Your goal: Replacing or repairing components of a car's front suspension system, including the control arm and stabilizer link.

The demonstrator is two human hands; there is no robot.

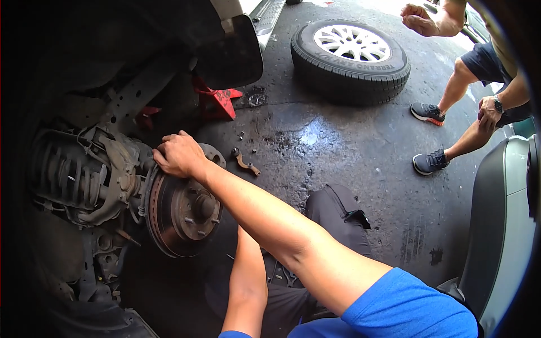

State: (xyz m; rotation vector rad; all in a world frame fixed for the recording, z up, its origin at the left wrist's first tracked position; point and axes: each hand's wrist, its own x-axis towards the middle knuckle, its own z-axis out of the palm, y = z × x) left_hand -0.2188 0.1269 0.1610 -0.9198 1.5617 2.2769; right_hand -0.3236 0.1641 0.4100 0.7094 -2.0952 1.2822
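A brake disc [186,214] with a rusty hub and several wheel studs sits on the car's exposed suspension. At its upper edge is my right hand [181,155], fingers curled over the rim. Just right of that hand, a grey metal part [213,154] shows partly behind my wrist; I cannot tell what it is. My left forearm [248,276] rises from the lower edge and passes beneath my right arm, which hides the left hand. A coil spring [70,177] and a rusty knuckle [127,181] lie left of the disc.
Red jack stands [217,102] stand under the car. A curved metal part [246,163] and small hardware lie on the stained floor. Farther off is a removed wheel [350,62]. Another person [476,107] stands at right, near a grey body panel [499,225].
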